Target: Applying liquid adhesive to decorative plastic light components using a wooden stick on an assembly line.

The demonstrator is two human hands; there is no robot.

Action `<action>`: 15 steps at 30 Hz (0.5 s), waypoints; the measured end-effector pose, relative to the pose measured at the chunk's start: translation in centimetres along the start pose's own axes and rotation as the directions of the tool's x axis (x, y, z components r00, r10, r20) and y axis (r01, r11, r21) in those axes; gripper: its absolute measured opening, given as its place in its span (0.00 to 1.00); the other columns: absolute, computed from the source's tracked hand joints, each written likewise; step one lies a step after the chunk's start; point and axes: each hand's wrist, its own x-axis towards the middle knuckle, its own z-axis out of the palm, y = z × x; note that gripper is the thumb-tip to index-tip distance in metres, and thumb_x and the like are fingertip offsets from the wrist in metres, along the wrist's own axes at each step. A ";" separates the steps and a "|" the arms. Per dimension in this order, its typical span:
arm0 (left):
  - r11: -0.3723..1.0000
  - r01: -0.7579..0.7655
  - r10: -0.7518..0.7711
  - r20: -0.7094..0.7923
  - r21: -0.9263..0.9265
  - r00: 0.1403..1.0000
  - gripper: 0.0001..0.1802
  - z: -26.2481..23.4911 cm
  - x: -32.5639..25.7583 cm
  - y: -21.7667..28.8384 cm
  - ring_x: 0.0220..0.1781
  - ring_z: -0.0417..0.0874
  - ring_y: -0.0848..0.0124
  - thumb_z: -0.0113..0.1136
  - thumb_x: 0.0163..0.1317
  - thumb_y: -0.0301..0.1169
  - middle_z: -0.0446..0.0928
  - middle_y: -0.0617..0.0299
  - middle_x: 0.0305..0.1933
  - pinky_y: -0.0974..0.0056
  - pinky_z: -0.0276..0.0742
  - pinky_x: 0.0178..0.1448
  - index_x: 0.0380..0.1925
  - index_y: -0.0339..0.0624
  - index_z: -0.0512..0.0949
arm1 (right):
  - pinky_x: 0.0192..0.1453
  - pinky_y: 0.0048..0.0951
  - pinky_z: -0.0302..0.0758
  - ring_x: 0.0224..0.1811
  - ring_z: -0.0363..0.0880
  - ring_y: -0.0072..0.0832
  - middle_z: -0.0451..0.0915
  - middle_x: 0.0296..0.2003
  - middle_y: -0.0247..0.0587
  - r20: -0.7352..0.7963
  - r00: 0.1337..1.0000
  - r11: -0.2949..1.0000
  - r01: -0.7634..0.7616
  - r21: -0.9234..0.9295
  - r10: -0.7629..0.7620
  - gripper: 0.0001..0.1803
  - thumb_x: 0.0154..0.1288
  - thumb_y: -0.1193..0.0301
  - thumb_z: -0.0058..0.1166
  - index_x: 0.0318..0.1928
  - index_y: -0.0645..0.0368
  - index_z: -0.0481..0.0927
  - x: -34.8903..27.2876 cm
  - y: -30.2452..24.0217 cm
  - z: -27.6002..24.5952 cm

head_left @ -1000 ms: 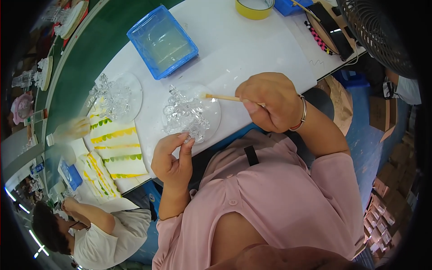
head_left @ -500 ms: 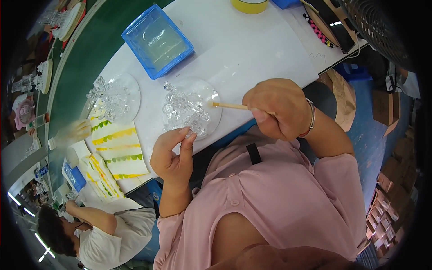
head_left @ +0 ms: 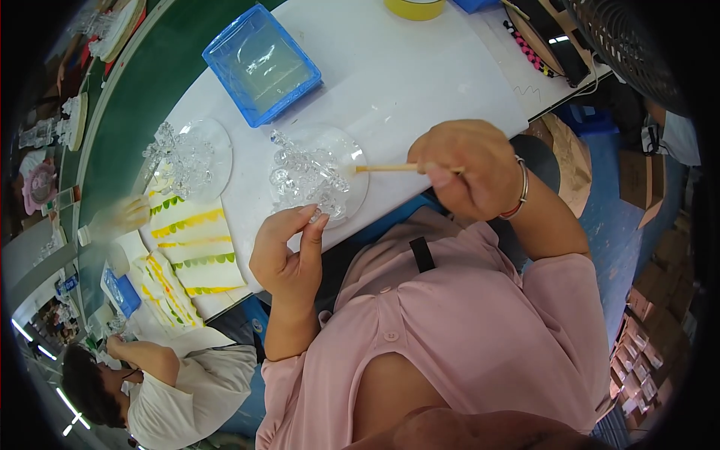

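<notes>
Pinched between the thumb and fingers of my left hand (head_left: 286,251) is the near end of a clear ornament (head_left: 309,174) with knobbly, glassy shapes. It lies on a round transparent disc (head_left: 351,146) on the white table. My right hand (head_left: 476,169) is closed round a thin brush with a pale wooden handle (head_left: 390,168). The tip of this brush touches or hovers just over the disc, right of the ornament; which of the two I cannot tell. A second clear ornament (head_left: 184,163) on a similar disc stands to the left.
Beyond the ornaments sits a blue-rimmed tray (head_left: 259,64) with a pale content. Yellow-and-green patterned cloth or paper (head_left: 196,247) covers the left part of the table. A yellow tape roll (head_left: 415,9) is at the far edge. A co-worker (head_left: 180,390) sits at the lower left.
My right hand has shifted slightly up and right, and the brush lies more level. My left hand keeps its pinch, nearly still. The view has moved a little.
</notes>
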 end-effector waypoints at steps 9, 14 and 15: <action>1.000 -0.017 0.018 -0.080 0.014 0.997 0.10 0.9 0.6 0.4 0.31 0.81 0.67 0.69 0.49 0.17 0.81 0.54 0.31 0.70 0.78 0.36 0.32 0.34 0.80 | 0.28 0.30 0.76 0.24 0.79 0.36 0.79 0.28 0.46 -0.025 0.999 0.993 -0.023 -0.118 0.021 0.03 0.60 0.82 0.47 0.35 0.65 0.71 0.8 0.2 -0.1; 1.000 -0.007 0.007 -0.082 0.001 0.997 0.10 1.0 0.5 0.3 0.30 0.81 0.67 0.69 0.49 0.17 0.81 0.54 0.31 0.70 0.78 0.36 0.32 0.34 0.80 | 0.30 0.30 0.77 0.25 0.79 0.37 0.79 0.28 0.45 -0.052 0.996 0.998 -0.070 -0.005 0.070 0.04 0.59 0.82 0.49 0.35 0.66 0.72 0.5 -0.3 -0.3; 1.000 -0.009 0.009 -0.077 0.001 0.997 0.10 1.1 0.5 0.3 0.30 0.81 0.67 0.69 0.49 0.17 0.81 0.54 0.31 0.70 0.78 0.36 0.32 0.34 0.80 | 0.30 0.30 0.77 0.25 0.79 0.37 0.79 0.28 0.45 -0.055 0.996 0.997 -0.073 -0.006 0.072 0.04 0.59 0.82 0.49 0.35 0.66 0.72 0.7 0.1 0.1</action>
